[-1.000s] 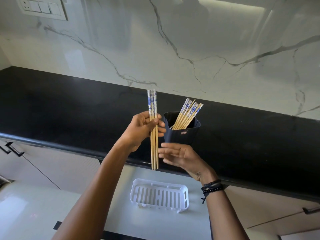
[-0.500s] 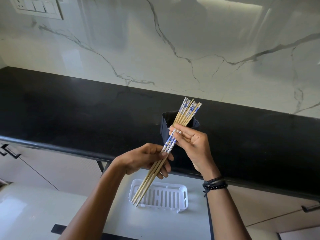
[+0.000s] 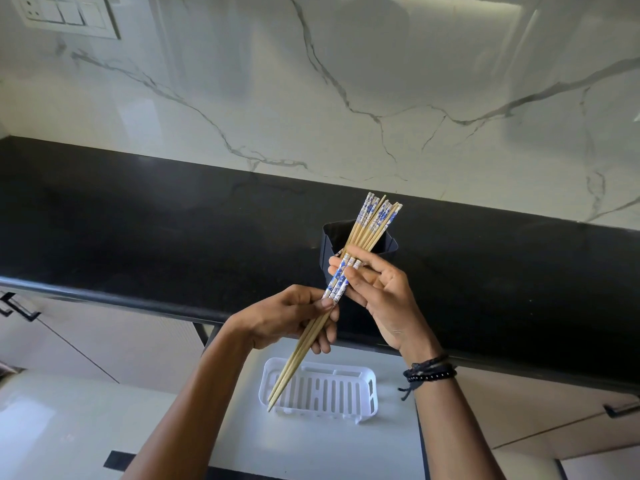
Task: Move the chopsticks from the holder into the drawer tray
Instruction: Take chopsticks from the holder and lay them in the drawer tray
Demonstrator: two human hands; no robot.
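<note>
Head view: the left hand (image 3: 294,317) grips a bundle of chopsticks (image 3: 304,355) about halfway along. Its fingers (image 3: 323,342) are curled under the sticks and the thumb lies across the top. The right hand (image 3: 381,299) is turned palm up and pinches the bundle's blue-and-white patterned upper ends between the thumb and the fingers (image 3: 356,289), so both hands hold the same sticks.

The bundle slants from upper right to lower left, with its plain wooden tips pointing down. It is held in the air in front of the desk's (image 3: 138,220) front edge. The tips show over the left end of the white slotted tray (image 3: 322,389), and whether they touch it cannot be told.

The tray lies on a pale surface below the desk's front edge. The dark holder (image 3: 389,245) stands on the black desk near that edge, just behind the right hand. The other chopsticks (image 3: 374,220) lean in it toward the right, patterned ends up.

Dark beaded bracelets (image 3: 429,370) circle the right wrist. A marble wall (image 3: 311,98) rises behind the desk, with a switch plate (image 3: 65,13) at its upper left corner.
</note>
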